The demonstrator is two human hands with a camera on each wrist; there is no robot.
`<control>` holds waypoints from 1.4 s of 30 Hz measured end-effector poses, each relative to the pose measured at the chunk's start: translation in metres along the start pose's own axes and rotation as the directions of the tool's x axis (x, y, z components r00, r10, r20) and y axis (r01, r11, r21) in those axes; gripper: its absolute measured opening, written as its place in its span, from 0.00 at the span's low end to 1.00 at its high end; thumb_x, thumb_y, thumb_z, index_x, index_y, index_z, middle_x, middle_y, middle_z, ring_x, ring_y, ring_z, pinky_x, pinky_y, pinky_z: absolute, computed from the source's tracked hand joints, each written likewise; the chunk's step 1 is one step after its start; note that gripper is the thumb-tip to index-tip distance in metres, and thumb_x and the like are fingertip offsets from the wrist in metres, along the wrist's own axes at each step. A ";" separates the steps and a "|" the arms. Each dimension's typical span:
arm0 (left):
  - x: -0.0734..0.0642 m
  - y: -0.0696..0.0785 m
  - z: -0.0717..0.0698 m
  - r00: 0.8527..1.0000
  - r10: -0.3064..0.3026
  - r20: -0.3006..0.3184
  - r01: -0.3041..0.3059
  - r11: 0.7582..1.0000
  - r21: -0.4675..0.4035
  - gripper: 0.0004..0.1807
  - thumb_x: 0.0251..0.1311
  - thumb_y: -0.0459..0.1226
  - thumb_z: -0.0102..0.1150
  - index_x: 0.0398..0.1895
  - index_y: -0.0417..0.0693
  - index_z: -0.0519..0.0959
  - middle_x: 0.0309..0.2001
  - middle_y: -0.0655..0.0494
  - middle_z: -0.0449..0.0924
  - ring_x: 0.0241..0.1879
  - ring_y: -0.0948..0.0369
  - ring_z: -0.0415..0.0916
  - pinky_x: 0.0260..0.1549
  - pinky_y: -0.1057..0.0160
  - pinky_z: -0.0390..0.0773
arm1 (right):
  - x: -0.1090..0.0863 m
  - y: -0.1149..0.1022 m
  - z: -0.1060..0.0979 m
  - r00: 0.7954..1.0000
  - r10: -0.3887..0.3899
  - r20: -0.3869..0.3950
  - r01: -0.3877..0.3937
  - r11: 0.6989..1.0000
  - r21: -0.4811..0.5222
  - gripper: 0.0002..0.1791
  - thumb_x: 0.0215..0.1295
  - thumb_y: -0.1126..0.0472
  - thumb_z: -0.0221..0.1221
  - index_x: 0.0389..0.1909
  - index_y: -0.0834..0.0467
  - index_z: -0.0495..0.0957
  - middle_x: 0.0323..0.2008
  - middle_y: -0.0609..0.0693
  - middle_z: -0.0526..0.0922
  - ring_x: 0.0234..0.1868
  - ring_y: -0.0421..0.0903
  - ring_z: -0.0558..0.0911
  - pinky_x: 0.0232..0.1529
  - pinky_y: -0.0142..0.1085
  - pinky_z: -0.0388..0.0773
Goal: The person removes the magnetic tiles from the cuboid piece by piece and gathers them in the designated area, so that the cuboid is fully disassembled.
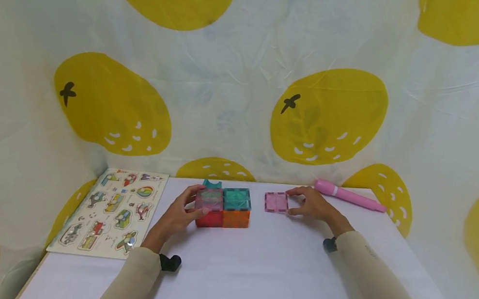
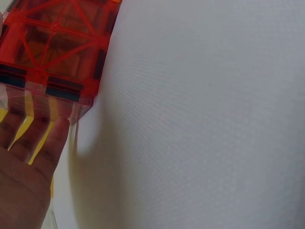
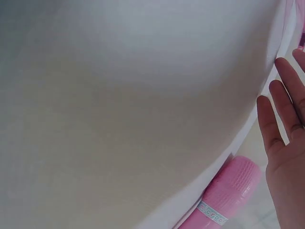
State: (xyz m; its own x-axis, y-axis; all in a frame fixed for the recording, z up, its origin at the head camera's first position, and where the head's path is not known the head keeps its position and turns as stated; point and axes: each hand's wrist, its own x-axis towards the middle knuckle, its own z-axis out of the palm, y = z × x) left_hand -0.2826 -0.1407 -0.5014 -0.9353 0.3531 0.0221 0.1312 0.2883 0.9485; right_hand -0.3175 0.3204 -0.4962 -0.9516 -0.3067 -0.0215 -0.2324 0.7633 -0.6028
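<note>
A block of see-through magnetic tiles stands at mid-table, with a red tile (image 1: 209,220) and an orange tile (image 1: 236,219) in front. Teal tile (image 1: 237,199) tops its right half, and a pink tile lies over the left. My left hand (image 1: 179,214) grips the block's left end, thumb at the front. The red face (image 2: 52,43) fills the upper left of the left wrist view, fingers against the clear side. To the right, a separate pink square tile (image 1: 276,202) lies flat; my right hand (image 1: 313,206) holds its right edge between thumb and index finger. The other fingers (image 3: 269,124) extend straight.
A pink marker-like stick (image 1: 351,196) with a white band lies behind the right hand, by the table's edge. A picture puzzle board (image 1: 112,214) with vehicle pieces lies at the left. Fruit-printed curtain (image 1: 216,98) encloses the white table (image 1: 252,275). A small teal piece (image 1: 212,184) shows behind the block.
</note>
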 end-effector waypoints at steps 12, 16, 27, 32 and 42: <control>0.002 -0.004 0.000 1.000 0.022 0.000 -0.022 1.000 0.011 0.43 0.67 0.50 0.72 0.80 0.62 0.62 0.80 0.51 0.63 0.82 0.41 0.57 0.78 0.37 0.65 | -0.007 -0.033 0.010 0.985 0.042 -0.170 -0.021 0.992 0.122 0.27 0.70 0.57 0.70 0.67 0.57 0.78 0.61 0.59 0.86 0.59 0.59 0.84 0.62 0.51 0.83; 0.001 -0.003 0.000 1.000 0.026 0.002 -0.026 1.000 0.011 0.43 0.67 0.49 0.72 0.81 0.59 0.61 0.81 0.51 0.62 0.82 0.41 0.57 0.78 0.37 0.65 | -0.008 -0.057 0.025 0.982 0.067 -0.176 -0.014 0.957 0.291 0.24 0.71 0.59 0.69 0.66 0.60 0.79 0.55 0.61 0.89 0.47 0.53 0.88 0.47 0.34 0.87; -0.001 0.002 0.001 1.000 0.003 0.001 -0.003 1.000 0.005 0.41 0.67 0.49 0.72 0.79 0.65 0.62 0.81 0.50 0.62 0.82 0.41 0.57 0.78 0.38 0.65 | -0.003 -0.120 0.062 0.987 0.143 -0.077 -0.067 0.790 0.610 0.24 0.75 0.60 0.65 0.69 0.60 0.77 0.52 0.64 0.90 0.48 0.59 0.92 0.51 0.39 0.90; 0.001 -0.001 0.002 1.000 -0.003 -0.002 0.003 1.000 0.016 0.40 0.68 0.48 0.72 0.79 0.66 0.62 0.81 0.50 0.62 0.82 0.42 0.58 0.78 0.39 0.66 | 0.002 -0.132 0.071 0.975 0.204 -0.092 -0.098 0.758 0.645 0.22 0.72 0.62 0.68 0.65 0.55 0.80 0.47 0.58 0.93 0.41 0.50 0.93 0.51 0.41 0.91; -0.002 0.004 0.002 1.000 -0.009 -0.004 0.009 1.000 0.019 0.42 0.67 0.48 0.72 0.80 0.64 0.62 0.81 0.51 0.61 0.82 0.41 0.57 0.78 0.38 0.65 | 0.002 -0.144 0.074 0.964 0.235 -0.123 -0.098 0.746 0.658 0.27 0.66 0.63 0.73 0.66 0.54 0.81 0.43 0.57 0.93 0.37 0.47 0.93 0.60 0.41 0.87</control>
State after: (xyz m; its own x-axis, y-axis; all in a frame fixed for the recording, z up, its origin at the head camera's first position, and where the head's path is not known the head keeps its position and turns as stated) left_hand -0.2802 -0.1387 -0.4982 -0.9378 0.3468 0.0150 0.1291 0.3083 0.9425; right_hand -0.2707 0.1679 -0.4690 -0.9969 -0.0462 -0.0645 0.0524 0.2256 -0.9728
